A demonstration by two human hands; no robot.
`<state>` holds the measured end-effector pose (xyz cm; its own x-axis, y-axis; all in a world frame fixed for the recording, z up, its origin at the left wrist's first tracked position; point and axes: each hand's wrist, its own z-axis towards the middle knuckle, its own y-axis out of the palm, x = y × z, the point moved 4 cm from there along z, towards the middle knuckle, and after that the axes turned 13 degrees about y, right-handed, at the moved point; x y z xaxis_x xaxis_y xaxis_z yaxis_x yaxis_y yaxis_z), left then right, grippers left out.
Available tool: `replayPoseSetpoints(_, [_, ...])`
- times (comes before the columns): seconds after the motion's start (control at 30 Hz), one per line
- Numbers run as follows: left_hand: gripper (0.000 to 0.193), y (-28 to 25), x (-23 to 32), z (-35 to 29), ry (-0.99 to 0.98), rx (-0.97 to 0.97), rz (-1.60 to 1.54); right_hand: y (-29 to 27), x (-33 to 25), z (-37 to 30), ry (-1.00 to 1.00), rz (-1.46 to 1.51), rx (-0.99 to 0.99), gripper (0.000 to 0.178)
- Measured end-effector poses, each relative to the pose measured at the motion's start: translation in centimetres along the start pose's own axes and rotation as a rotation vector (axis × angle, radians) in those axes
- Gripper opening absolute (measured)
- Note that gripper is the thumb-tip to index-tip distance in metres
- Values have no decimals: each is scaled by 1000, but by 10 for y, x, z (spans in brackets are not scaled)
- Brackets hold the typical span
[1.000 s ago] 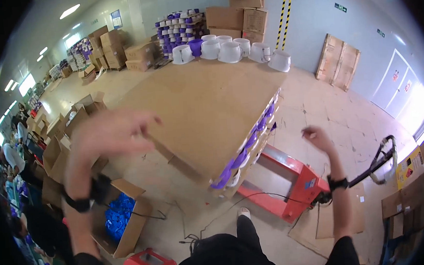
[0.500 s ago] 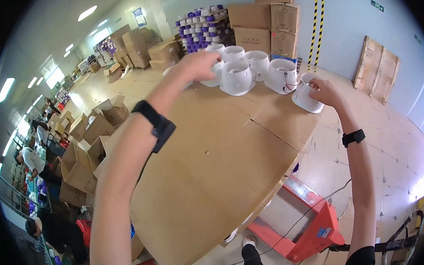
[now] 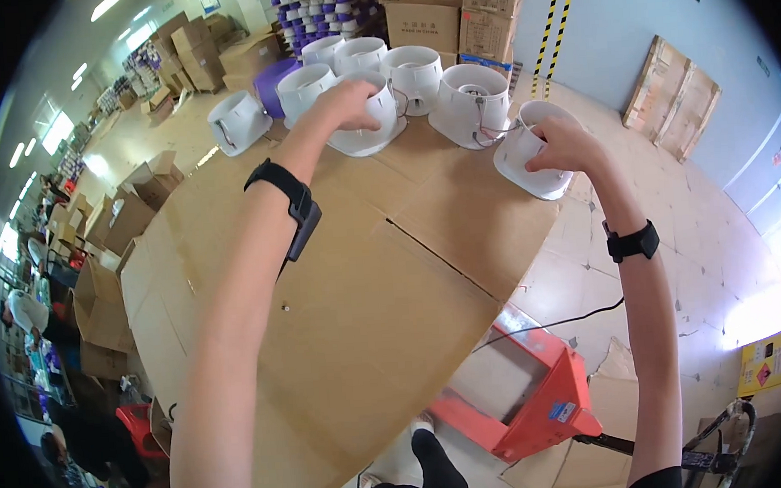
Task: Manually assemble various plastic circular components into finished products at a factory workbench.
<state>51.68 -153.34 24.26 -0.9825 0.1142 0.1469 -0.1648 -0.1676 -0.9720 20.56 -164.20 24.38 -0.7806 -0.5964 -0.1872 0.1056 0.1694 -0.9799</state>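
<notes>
Brown cardboard sheet [image 3: 352, 354], white plastic housings [image 3: 471, 105] at its far edge

That sheet spreads beneath my arms, a red pallet jack [image 3: 556, 399] jutting out past its near right edge. White plastic housings stand clustered along the far side, with one purple housing [image 3: 272, 90] among them. My right hand [image 3: 566, 146] grasps the rightmost white housing [image 3: 512, 154], fingers hooked over its rim, thumb outside. My left hand [image 3: 349, 106] is at a front white housing [image 3: 388, 114] mid-row; I cannot tell whether those fingers are clenched on it or released.
</notes>
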Motion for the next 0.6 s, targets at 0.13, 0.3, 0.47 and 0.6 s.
replayPoseSetpoints(0.13, [34, 3, -23, -18, -97, -40, 99, 6, -27, 7, -72, -3, 124, 35])
replayPoseSetpoints(0.3, [11, 10, 19, -33, -136, 371, 66, 29, -17, 2, -72, -262, 332, 35])
replayPoseSetpoints(0.47, [17, 6, 40, -92, -10, 223, 139, 55, 8, 5, 9, 17, 406, 41])
replayPoseSetpoints(0.6, [18, -28, 56, -173, -49, 138, 146, 70, 5, 3, 172, -37, 419, 50])
